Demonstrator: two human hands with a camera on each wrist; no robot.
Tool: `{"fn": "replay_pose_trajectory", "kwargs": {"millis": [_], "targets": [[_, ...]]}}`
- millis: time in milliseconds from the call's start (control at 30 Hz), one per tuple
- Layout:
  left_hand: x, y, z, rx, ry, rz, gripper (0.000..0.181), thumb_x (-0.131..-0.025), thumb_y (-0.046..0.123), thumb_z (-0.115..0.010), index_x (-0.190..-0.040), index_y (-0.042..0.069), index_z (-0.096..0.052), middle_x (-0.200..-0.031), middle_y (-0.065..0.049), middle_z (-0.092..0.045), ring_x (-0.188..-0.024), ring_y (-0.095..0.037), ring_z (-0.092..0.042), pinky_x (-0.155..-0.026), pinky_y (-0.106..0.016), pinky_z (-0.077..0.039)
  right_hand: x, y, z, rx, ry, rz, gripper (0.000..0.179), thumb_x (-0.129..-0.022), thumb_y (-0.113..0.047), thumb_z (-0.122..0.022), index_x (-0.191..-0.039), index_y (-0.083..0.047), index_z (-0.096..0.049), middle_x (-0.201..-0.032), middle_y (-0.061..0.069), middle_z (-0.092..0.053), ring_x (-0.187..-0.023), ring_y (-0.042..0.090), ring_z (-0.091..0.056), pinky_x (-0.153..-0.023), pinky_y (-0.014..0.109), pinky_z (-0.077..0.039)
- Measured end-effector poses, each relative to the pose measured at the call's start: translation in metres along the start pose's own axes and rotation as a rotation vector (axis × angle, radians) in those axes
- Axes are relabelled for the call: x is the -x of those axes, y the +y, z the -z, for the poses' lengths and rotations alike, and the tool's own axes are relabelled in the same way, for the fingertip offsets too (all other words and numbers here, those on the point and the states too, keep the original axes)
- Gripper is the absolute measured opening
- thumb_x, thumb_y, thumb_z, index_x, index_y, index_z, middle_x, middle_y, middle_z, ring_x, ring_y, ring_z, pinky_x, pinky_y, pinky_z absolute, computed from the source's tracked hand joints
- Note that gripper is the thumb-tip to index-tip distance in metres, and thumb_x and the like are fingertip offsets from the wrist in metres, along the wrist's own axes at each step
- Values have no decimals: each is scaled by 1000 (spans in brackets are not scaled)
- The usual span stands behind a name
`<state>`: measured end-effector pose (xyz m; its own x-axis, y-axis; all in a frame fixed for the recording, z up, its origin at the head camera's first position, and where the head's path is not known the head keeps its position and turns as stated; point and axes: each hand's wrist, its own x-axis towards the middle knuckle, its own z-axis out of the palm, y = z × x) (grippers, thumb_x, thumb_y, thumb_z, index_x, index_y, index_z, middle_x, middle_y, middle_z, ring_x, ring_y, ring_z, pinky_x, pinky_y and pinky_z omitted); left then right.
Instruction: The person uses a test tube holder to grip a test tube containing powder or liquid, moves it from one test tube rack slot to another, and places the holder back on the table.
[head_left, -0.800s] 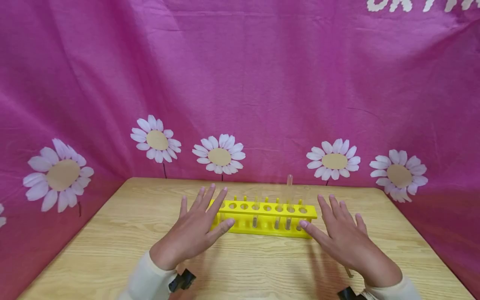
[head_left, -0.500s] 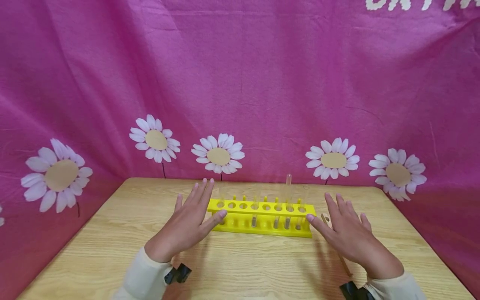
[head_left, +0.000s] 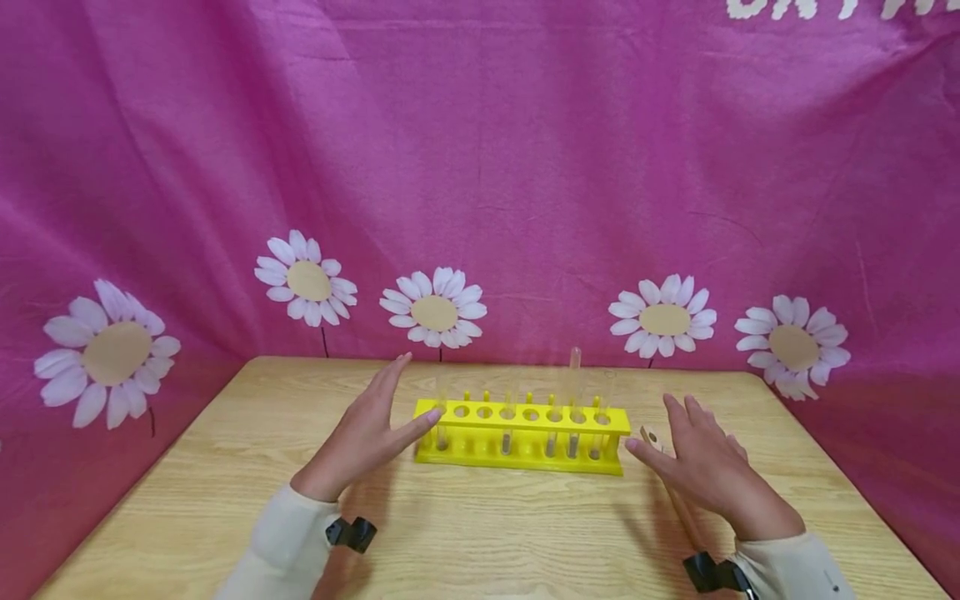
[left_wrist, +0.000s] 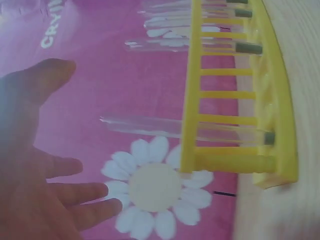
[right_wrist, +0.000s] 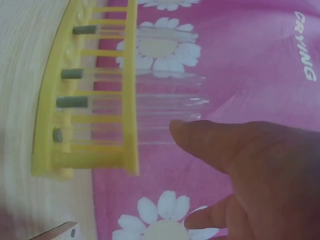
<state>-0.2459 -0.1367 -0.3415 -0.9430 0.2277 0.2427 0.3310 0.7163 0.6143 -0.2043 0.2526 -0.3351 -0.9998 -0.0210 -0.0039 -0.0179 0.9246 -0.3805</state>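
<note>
A yellow test tube rack (head_left: 480,457) stands on the table with several clear glass test tubes upright in it. Each tube has a short grey-green layer at its bottom, plain on one test tube (left_wrist: 220,133) in the left wrist view. One test tube (head_left: 575,367) rises higher than its neighbours. My left hand (head_left: 356,446) hovers at the rack's left end, fingers extended and thumb out, holding nothing. Past the right end my right hand (head_left: 716,475) hovers with spread fingers, also holding nothing. In the right wrist view its thumb (right_wrist: 205,140) overlaps the tube tops; contact cannot be told.
A thin wooden strip (head_left: 681,504) with a hole near its far end lies under my right hand, partly covered. Behind the wooden table (head_left: 480,533) hangs a pink cloth (head_left: 480,167) printed with white daisies.
Both hands have drawn apart from the rack's ends, the left one leftward and the right one slightly rightward. More of the wooden strip shows. The rack and tubes stay in place.
</note>
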Motion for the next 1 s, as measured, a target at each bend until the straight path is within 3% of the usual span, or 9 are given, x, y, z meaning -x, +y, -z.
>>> {"fn": "replay_pose_trajectory", "kwargs": {"millis": [133, 467, 733, 1000], "targets": [[-6, -9, -5, 78, -4, 41, 93, -82, 50, -71, -154, 25, -17, -159, -6, -19, -142, -34, -24, -102, -66, -31, -7, 5, 0, 13, -23, -28, 111, -83, -72, -51, -145, 14, -18, -145, 45, -12, -131, 60, -16, -97, 77, -16], [-19, -29, -24, 225, -65, 87, 95, -78, 56, -72, -153, 28, -21, -157, -6, -26, -141, -34, -26, -104, -65, -29, -15, 18, -4, -32, -54, -74, 101, -86, -63, -58, -136, 19, -26, -134, 42, -31, -122, 55, -35, -98, 65, -35], [-19, -39, -36, 392, -114, 84, 85, -85, 48, -70, -151, 28, -22, -156, -8, -25, -143, -31, -22, -111, -57, -23, -22, 27, -12, -43, -106, -94, 95, -86, -58, -63, -129, 20, -33, -123, 42, -43, -110, 52, -48, -91, 61, -42], [-20, -50, -51, 480, -118, 128, 88, -84, 49, -70, -153, 24, -21, -156, -8, -27, -144, -34, -21, -113, -55, -19, -25, 34, -21, -24, -134, -79, 83, -88, -53, -63, -121, 19, -38, -102, 30, -55, -86, 34, -55, -78, 50, -48]]}}
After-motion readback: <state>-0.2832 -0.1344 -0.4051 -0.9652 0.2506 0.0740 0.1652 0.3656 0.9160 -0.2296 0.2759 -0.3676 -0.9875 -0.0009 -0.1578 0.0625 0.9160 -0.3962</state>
